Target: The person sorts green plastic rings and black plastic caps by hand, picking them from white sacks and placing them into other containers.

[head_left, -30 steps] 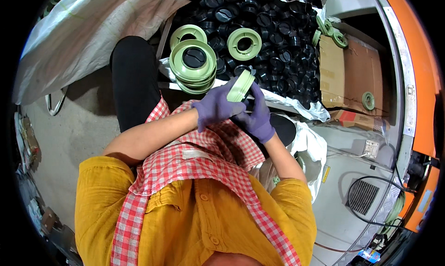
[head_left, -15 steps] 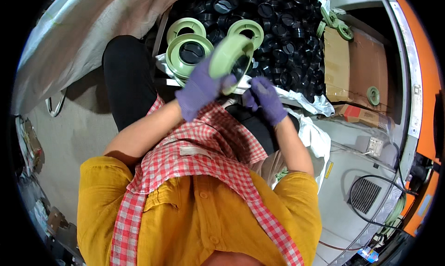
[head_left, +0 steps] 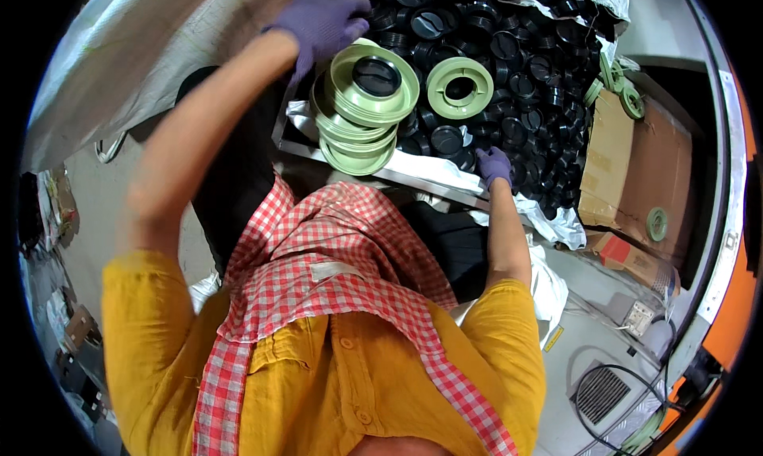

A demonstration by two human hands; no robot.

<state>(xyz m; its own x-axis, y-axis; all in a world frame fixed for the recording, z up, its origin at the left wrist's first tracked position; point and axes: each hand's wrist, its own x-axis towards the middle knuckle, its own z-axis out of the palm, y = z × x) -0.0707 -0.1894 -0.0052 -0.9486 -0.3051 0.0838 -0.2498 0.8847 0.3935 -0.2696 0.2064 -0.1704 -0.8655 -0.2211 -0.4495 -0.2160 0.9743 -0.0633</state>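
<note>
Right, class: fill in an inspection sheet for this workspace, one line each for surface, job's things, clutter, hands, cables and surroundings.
Surface: a bin lined with white sheet, heaped with black caps.
Job's things: a stack of pale green rings, its top one with a black centre; a lone green ring beside it on the caps.
Clutter: cardboard box on the right, small green rings on and near it.
Hands: left hand, purple-gloved, on the far edge of the stack; right hand, gloved, down among the caps at the bin's near edge.
Cables: black cable looping on the floor, lower right.
Surroundings: large pale sack on the left.
</note>
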